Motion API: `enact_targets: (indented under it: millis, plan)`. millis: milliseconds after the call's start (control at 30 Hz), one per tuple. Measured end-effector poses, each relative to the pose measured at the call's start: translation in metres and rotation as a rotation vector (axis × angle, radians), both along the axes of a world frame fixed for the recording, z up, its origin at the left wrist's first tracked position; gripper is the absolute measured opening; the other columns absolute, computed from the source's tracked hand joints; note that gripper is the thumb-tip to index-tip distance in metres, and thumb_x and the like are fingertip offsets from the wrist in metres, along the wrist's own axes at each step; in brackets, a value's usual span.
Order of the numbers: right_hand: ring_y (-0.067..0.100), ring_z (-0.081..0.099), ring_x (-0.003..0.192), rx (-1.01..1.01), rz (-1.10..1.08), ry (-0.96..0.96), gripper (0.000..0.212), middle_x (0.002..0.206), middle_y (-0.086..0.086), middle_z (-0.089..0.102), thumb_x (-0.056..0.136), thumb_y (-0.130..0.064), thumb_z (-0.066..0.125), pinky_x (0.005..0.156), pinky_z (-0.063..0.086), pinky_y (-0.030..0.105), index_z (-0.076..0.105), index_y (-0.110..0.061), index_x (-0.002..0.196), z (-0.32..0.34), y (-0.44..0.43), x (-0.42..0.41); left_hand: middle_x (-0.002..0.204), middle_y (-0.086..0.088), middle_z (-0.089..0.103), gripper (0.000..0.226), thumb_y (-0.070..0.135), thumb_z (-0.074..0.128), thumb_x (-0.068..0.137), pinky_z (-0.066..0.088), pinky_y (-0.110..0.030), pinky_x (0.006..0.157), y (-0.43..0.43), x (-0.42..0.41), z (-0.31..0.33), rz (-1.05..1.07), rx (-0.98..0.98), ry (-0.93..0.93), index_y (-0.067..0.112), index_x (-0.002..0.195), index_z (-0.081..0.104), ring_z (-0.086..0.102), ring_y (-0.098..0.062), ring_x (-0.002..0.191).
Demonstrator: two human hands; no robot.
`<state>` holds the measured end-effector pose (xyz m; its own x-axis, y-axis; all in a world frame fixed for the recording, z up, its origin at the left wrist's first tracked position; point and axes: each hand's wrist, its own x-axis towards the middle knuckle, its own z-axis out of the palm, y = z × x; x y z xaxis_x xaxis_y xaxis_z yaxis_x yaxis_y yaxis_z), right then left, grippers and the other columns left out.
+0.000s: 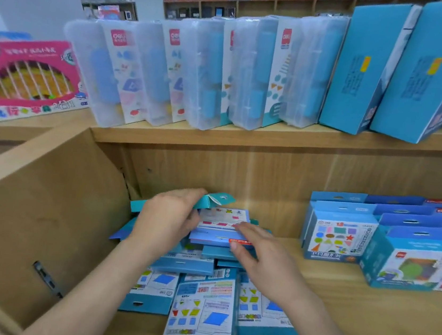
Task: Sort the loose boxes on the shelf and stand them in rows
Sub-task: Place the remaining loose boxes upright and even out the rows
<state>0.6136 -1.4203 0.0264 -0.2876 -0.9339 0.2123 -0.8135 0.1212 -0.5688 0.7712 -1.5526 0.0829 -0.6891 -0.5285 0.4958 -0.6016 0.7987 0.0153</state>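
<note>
Heap of loose boxes (200, 304) on the lower shelf (375, 325). Left hand (169, 219) grips the left edge of the top box (219, 217) on the heap. Right hand (264, 259), fingers straight, rests on that box. Standing rows (342, 238) lie right of the heap.

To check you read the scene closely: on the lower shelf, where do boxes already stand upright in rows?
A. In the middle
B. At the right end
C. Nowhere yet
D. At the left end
B: the upright boxes stand in rows at the right end of the lower shelf, while the loose pile lies flat at the left, its top box gripped by the left hand.
</note>
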Motion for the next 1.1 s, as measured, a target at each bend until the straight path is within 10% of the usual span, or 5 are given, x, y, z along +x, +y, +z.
enact_targets:
  millis: [167, 367, 767, 967, 1100]
  plan:
    - [-0.026, 0.034, 0.115, -0.235, 0.092, -0.322, 0.063, 0.126, -0.043, 0.037, 0.082, -0.052, 0.057, 0.088, 0.027, -0.004, 0.028, -0.045, 0.138, 0.039, 0.016, 0.01, 0.106, 0.016, 0.067, 0.034, 0.02, 0.054, 0.079, 0.049, -0.013, 0.081, 0.059, 0.033, 0.022, -0.321, 0.053, 0.484, 0.023, 0.112, 0.062, 0.061, 0.0, 0.097]
    - [0.007, 0.067, 0.095, -0.372, 0.282, -0.639, 0.027, 0.103, -0.013, 0.071, 0.082, -0.035, 0.064, 0.076, 0.053, 0.023, 0.062, -0.033, 0.109, 0.071, 0.032, 0.018, 0.095, 0.0, 0.074, 0.017, 0.021, 0.073, 0.074, 0.057, -0.028, 0.068, 0.09, 0.037, 0.047, -0.434, 1.012, 1.11, 0.022, 0.091, 0.069, 0.07, -0.017, 0.091]
    - [0.012, 0.069, 0.092, -0.195, 0.184, -0.654, 0.031, 0.101, -0.008, 0.072, 0.084, -0.036, 0.061, 0.078, 0.056, 0.037, 0.063, -0.038, 0.115, 0.07, 0.082, -0.004, 0.068, -0.007, 0.065, 0.032, 0.038, 0.047, 0.096, 0.028, -0.018, 0.039, 0.104, 0.001, 0.043, -0.126, 1.224, 1.136, 0.012, 0.082, 0.061, 0.04, -0.01, 0.043]
    - [0.0, 0.034, 0.122, -0.103, -0.104, -0.06, 0.12, 0.129, -0.021, 0.028, 0.052, -0.076, 0.069, 0.1, 0.036, 0.028, -0.006, -0.052, 0.143, 0.063, 0.119, -0.014, 0.053, -0.013, 0.047, 0.038, 0.035, 0.051, 0.091, 0.028, -0.021, 0.035, 0.138, -0.048, 0.034, -0.3, 1.008, 0.996, 0.01, 0.064, 0.048, 0.038, -0.015, 0.038]
    - [0.004, 0.04, 0.113, -0.248, -0.272, 0.016, 0.113, 0.121, -0.017, 0.032, 0.055, -0.066, 0.069, 0.088, 0.04, 0.023, 0.007, -0.037, 0.145, 0.046, 0.146, -0.03, 0.053, -0.015, 0.044, 0.04, 0.028, 0.048, 0.096, 0.029, -0.022, 0.034, 0.162, -0.084, 0.026, -0.393, 1.041, 0.951, 0.0, 0.067, 0.044, 0.039, -0.018, 0.036]
